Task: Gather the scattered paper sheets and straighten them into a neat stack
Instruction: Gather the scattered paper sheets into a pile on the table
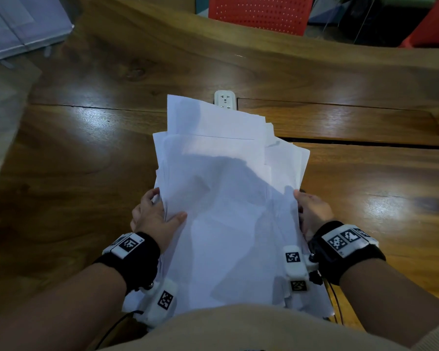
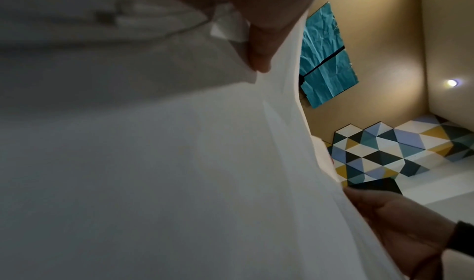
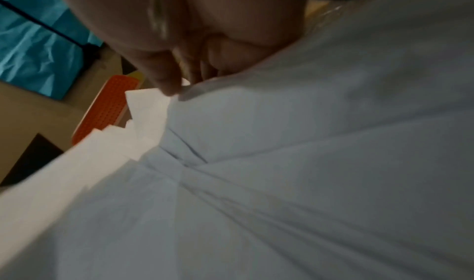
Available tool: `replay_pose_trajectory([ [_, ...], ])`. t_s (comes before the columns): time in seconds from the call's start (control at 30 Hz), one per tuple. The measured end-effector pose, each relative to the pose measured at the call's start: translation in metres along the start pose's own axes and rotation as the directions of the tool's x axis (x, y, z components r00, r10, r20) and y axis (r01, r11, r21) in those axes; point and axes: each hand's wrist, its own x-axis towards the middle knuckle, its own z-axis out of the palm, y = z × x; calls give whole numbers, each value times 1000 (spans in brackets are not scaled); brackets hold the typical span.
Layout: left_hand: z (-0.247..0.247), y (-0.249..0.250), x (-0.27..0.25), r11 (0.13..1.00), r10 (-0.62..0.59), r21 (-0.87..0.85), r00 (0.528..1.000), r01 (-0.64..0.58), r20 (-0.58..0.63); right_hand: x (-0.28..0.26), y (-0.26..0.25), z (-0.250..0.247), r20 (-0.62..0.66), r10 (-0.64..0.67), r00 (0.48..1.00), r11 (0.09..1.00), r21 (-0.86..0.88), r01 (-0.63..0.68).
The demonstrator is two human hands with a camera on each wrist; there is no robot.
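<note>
- Right now the paper sheets [image 1: 221,198] are bunched into one loose, uneven bundle held above the tabletop [image 1: 86,153], in front of the person's body.
- Far edges of the bundle are staggered: several sheets poke out past the others at the top and on the right, and the corners do not line up.
- Its near end hangs down toward the person's torso, past both wrists.
- On the left edge of the bundle, the left hand [image 1: 153,216] grips the sheets, thumb lying across the top face and fingers curled behind.
- On the right edge, the right hand [image 1: 312,214] clasps the sheets, mostly hidden behind the paper; the right wrist view shows its fingers [image 3: 164,77] curled against stepped sheet edges.
- Seen from the left wrist, the white paper fills most of the picture, with a fingertip pressed into a fold.
- Both hands sit on opposite sides of the bundle, well apart, each closed on the paper.
- Black wristbands [image 1: 137,259] with white marker blocks are strapped on both wrists.
- Beyond the bundle, a white power socket [image 1: 224,100] is set into the wooden surface, partly covered by the top sheet.
- Farther off stands a red perforated chair [image 1: 259,13], past the far side of the table.
</note>
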Motion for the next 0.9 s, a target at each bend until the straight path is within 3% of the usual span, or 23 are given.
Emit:
replay_pose_trajectory([
  [0.13,-1,1,-3,1000,24,-13,1000,-24,9,-2,6,1,90,14,996,974,-225,7],
  [0.3,-6,1,-1,987,-120,-95,989,128,82,-1,-4,-12,199,61,978,959,-284,-3],
  [0.43,5,-22,22,964,-107,-228,986,134,127,7,-1,-20,226,135,965,946,-319,-57],
  [0.6,-4,-11,18,948,-106,-282,981,149,162,1,-1,-21,283,63,957,956,-293,24],
  [0.9,-13,-1,27,920,-128,-340,971,193,203,-2,9,-4,165,-67,984,887,-441,134],
])
